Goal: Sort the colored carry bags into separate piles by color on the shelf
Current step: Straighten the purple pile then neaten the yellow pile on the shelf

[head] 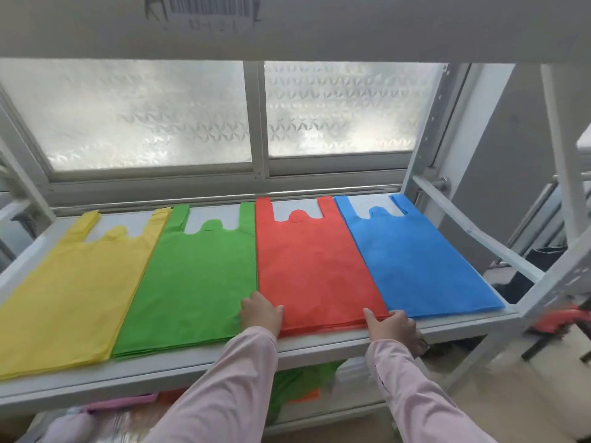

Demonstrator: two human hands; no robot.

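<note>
Side by side on the white shelf (319,342) lie a yellow pile (67,292), a green pile (195,279), a red pile (310,266) and a blue pile (415,257) of carry bags, handles toward the window. My left hand (260,313) rests on the red pile's near left corner, at the seam with the green pile. My right hand (395,329) holds the red pile's near right corner at the shelf's front edge, thumb on top, fingers hidden below the stack.
A frosted window (192,116) stands behind the shelf and an upper shelf board (319,30) hangs overhead. The rack's posts (559,282) frame the right side. Below the shelf are more green and orange bags (300,388) and pink items (121,404).
</note>
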